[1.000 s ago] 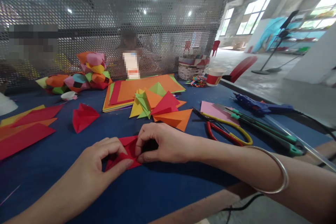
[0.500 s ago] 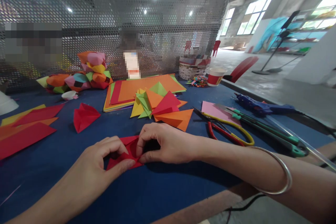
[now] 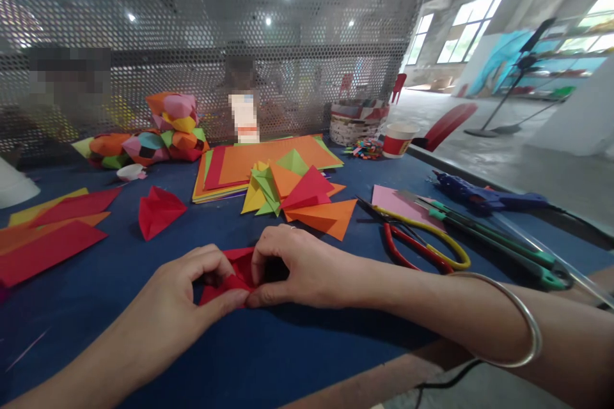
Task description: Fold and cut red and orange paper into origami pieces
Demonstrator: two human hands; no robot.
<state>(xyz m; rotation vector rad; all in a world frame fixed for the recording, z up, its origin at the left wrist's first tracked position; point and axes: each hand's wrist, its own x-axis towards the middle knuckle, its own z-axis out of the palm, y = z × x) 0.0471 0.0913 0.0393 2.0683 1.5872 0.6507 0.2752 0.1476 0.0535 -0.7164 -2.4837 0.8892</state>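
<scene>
both hands, left hand (image 3: 185, 294) and right hand (image 3: 292, 265), pinch the red paper fold (image 3: 235, 271) on the near blue table (image 3: 288, 358), and uneven thumb pressure could skew the crease.

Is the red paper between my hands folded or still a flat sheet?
Folded. The small red paper piece shows creases and layered flaps, pinched on the blue table by the left hand and right hand.

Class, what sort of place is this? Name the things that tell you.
Probably a paper-craft workshop in a large hall: stacked coloured paper, folded pieces, scissors and a glue gun lie on a blue table, behind a perforated screen.
</scene>
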